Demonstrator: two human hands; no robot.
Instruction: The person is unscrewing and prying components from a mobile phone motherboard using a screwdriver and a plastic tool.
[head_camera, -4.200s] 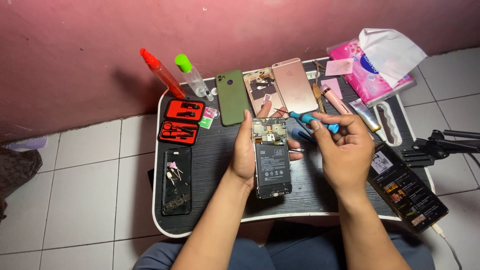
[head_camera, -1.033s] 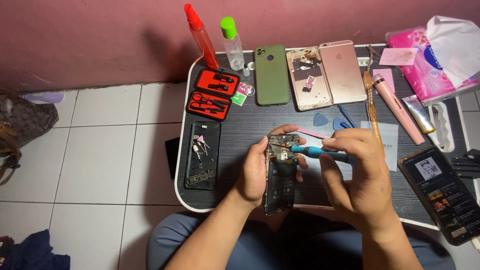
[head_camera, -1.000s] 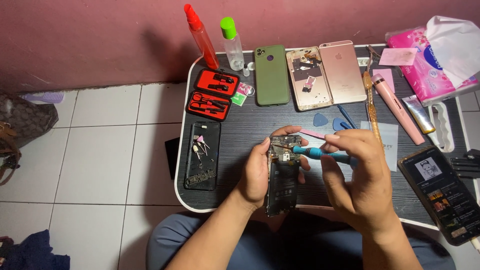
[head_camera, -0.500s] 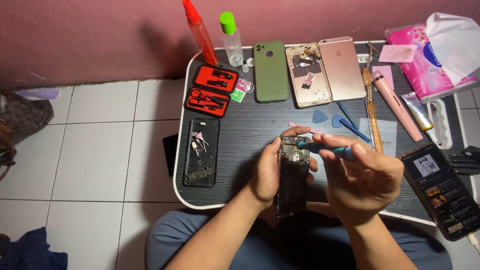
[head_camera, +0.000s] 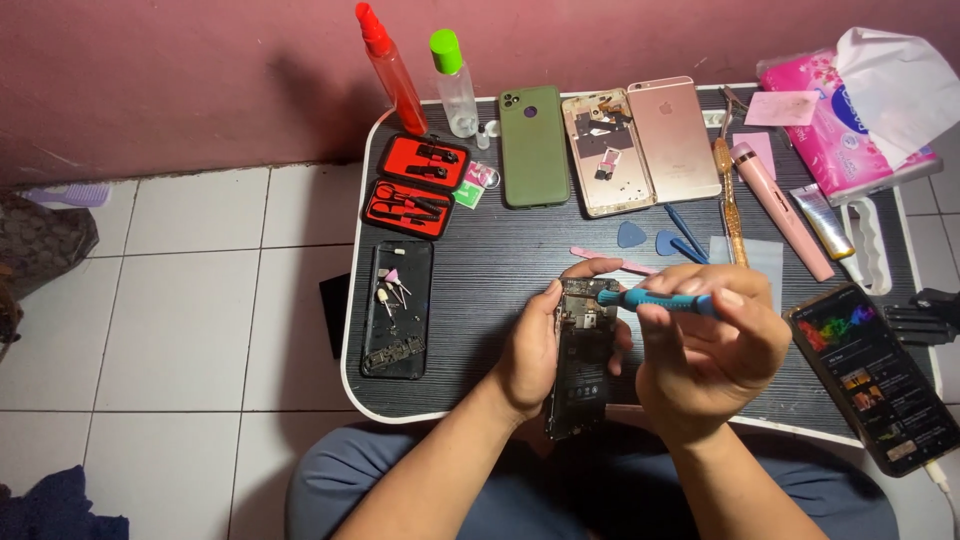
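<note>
My left hand (head_camera: 535, 350) wraps around the opened phone (head_camera: 582, 355), gripping its left edge with the thumb up by the top corner, and holds it tilted just above the near edge of the dark surface (head_camera: 480, 270), over my lap. The back is off, so the board and battery face me. My right hand (head_camera: 715, 355) is clenched around a blue screwdriver (head_camera: 660, 300), pinching it between thumb and fingertips; the tool lies nearly level, its tip pointing left and meeting the top part of the phone near the board.

To the left on the surface lies a black phone shell (head_camera: 398, 310) with small loose parts on it, and beyond that an open red tool case (head_camera: 415, 180) with small metal tools inside. At the far edge stand a red bottle (head_camera: 392, 70) and a clear bottle with a green cap (head_camera: 455, 85). Next to them lie a green phone (head_camera: 533, 145), a gutted phone back (head_camera: 605, 155) and a pink-gold phone (head_camera: 680, 140), side by side. Blue picks (head_camera: 632, 235) lie just beyond my right hand. A pink stick-shaped tool (head_camera: 785, 210) lies to the right, with a pink tissue pack (head_camera: 850, 110) in the far right corner. A phone with a lit screen (head_camera: 875, 375) lies at my right, near the surface's edge.
</note>
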